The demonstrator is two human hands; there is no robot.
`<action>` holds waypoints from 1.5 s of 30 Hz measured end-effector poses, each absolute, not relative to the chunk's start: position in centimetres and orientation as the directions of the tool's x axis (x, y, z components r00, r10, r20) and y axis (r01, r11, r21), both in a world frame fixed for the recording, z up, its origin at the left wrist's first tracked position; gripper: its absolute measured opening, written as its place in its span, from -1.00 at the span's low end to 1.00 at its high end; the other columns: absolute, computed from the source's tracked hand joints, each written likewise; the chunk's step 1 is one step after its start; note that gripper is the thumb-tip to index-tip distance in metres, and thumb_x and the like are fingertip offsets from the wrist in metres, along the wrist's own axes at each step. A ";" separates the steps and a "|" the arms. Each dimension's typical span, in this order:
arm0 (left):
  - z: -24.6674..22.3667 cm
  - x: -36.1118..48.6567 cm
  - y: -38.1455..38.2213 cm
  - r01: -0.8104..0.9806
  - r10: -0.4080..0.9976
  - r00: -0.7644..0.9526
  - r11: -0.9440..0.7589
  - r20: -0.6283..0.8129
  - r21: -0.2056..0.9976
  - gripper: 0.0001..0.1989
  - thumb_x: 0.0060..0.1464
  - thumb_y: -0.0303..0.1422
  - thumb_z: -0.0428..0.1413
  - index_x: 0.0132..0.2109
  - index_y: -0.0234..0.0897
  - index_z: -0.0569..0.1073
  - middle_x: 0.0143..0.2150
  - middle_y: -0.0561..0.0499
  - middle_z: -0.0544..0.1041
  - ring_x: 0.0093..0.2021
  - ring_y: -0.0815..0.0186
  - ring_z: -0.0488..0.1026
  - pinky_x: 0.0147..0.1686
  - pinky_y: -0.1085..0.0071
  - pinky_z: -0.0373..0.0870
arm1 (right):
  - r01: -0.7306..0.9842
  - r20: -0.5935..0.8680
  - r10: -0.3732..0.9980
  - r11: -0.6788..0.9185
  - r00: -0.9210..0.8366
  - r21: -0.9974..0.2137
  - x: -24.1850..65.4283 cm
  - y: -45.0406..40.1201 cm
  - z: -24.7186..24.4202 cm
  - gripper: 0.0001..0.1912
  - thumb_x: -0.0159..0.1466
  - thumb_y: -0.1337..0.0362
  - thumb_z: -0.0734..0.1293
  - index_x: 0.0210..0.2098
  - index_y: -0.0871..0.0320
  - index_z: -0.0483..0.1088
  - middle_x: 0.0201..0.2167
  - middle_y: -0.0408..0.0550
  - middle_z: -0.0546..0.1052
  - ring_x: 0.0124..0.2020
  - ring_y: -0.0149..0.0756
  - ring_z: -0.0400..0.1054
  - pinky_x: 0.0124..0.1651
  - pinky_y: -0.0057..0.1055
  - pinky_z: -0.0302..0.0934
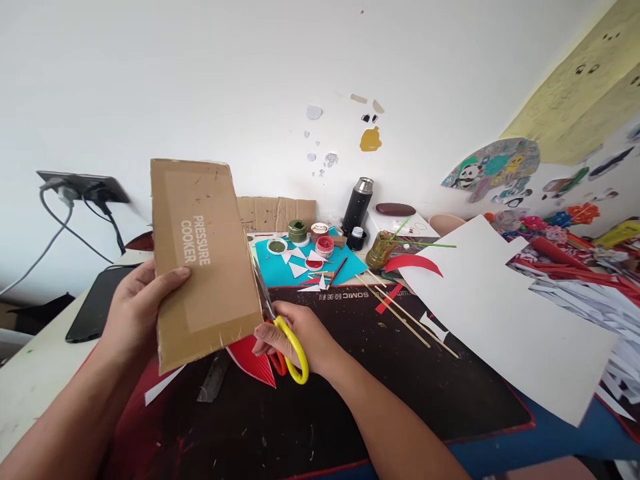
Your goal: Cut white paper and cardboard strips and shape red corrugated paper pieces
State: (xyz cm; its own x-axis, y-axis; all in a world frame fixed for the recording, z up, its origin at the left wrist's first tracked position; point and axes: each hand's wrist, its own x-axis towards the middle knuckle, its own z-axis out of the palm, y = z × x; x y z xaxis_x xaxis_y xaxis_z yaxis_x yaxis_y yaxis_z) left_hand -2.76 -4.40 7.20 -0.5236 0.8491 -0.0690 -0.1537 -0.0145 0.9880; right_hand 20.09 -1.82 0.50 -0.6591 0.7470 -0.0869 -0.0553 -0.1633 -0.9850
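Note:
A piece of brown cardboard [210,193] printed "PRESSURE COOKER" stands raised above the mat. My left hand [143,297] grips it by its left edge, thumb on the printed face. In my right hand [300,333] is a pair of scissors [293,347] with yellow and orange handles. Their blades lie along the cardboard's right edge and are partly hidden by it. Below the cardboard, a red paper piece [253,363] and a clear ruler [214,377] lie on the black desk mat [350,393].
Open paint jars [299,231] stand on blue paper [270,267] with white scraps. Behind are a black thermos [359,203] and a jar of murky liquid [379,253]. Wooden sticks [407,323] and large white paper [510,327] lie right. At left is a phone [93,310].

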 end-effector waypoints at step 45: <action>6.4 -1.0 -5.1 0.003 0.938 -0.346 -0.035 0.034 0.999 -0.40 -0.22 0.01 0.52 -0.06 -0.17 0.62 -0.07 -0.13 0.76 -0.19 0.01 0.71 -0.38 0.36 0.66 | 0.372 0.011 0.890 0.202 -0.457 -0.906 20.4 -1.5 0.6 -0.47 0.39 -0.24 0.35 -0.39 0.03 0.19 -0.64 -0.23 0.36 -0.62 -0.31 0.31 -0.47 -0.41 -0.04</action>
State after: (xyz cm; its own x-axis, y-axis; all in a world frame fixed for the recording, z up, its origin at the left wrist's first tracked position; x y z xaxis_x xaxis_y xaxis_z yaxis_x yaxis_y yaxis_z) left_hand -1.05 -5.07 6.42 -0.3463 0.9375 0.0340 0.0035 -0.0350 0.9994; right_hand 20.40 -1.52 0.55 -0.4565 0.8896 0.0113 0.3716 0.2022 -0.9061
